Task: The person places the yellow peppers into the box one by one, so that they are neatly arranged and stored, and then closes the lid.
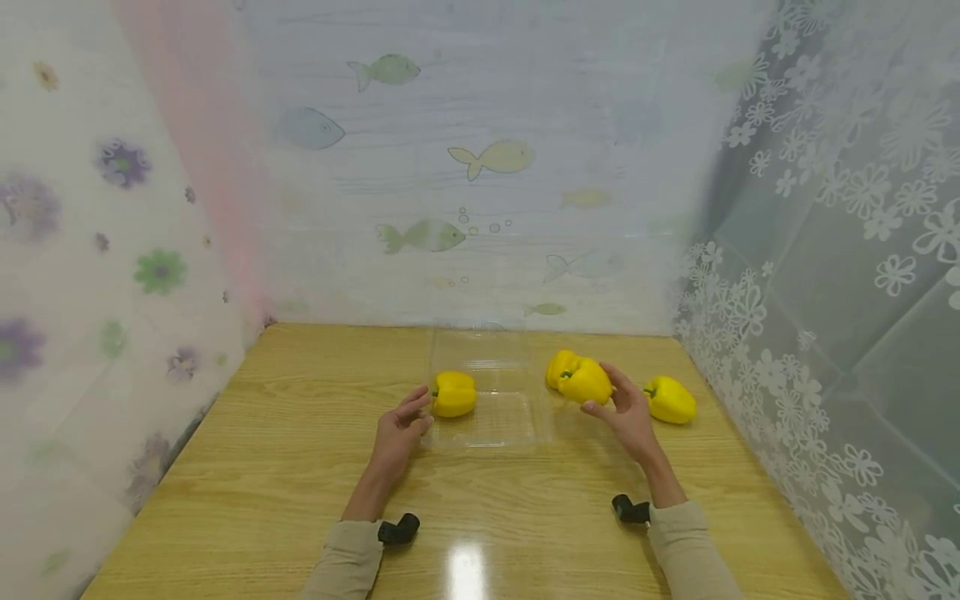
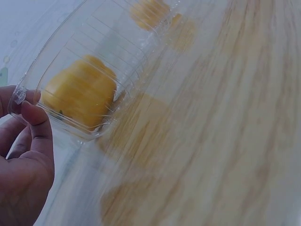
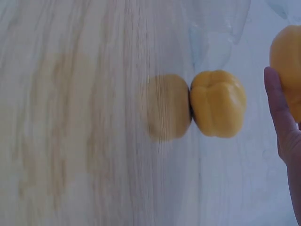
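Yellow pepper (image 1: 591, 384) aloft on the right, stem leftward! Clear plastic box (image 1: 507, 418) lies open, second pepper (image 1: 456, 395) inside at left.

Wood-grain table (image 1: 262, 467): clear container (image 1: 506, 418), yellow pepper (image 1: 557, 367) near it, another pepper (image 1: 672, 402) farther right.

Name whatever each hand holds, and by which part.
Left hand: the box, pinched at its edge. Right hand: a pepper, by the end away from its stem.

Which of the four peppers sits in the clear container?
The leftmost yellow pepper in the head view, beside the left hand. The other three are outside the container: one in the right hand, two on the table.
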Demonstrator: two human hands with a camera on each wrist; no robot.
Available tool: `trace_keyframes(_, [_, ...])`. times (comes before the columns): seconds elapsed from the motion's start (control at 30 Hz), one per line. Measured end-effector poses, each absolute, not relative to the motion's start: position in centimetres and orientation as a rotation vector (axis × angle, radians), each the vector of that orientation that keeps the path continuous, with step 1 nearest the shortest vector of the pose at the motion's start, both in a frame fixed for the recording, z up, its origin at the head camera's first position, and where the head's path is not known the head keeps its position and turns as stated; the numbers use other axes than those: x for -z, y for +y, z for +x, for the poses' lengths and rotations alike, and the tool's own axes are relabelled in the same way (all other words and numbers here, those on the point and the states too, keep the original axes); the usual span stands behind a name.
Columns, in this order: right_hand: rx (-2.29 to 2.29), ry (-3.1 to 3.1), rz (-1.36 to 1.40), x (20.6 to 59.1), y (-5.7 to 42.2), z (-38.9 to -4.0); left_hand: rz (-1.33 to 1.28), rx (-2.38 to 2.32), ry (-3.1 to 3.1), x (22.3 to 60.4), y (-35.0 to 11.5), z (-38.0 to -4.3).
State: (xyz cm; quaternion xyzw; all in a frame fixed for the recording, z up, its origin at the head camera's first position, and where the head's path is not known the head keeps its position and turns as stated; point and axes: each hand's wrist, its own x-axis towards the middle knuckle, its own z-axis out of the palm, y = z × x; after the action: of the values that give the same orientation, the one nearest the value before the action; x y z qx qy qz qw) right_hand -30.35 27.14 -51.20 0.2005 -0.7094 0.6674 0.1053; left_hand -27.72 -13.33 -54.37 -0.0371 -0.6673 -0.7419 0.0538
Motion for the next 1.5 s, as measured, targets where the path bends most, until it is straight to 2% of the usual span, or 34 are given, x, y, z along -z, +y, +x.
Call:
trace_keyframes(0.5, [-2.102,-2.042,0.828,50.9,25.6,-30.6,-0.115,2.236,-2.034,54.3,-13.3,-27.7])
trace_keyframes(1.5, [-2.148,-2.122,0.867,50.2,22.6,-30.6,-0.140,2.303,-1.971,54.3,-13.4,-27.7])
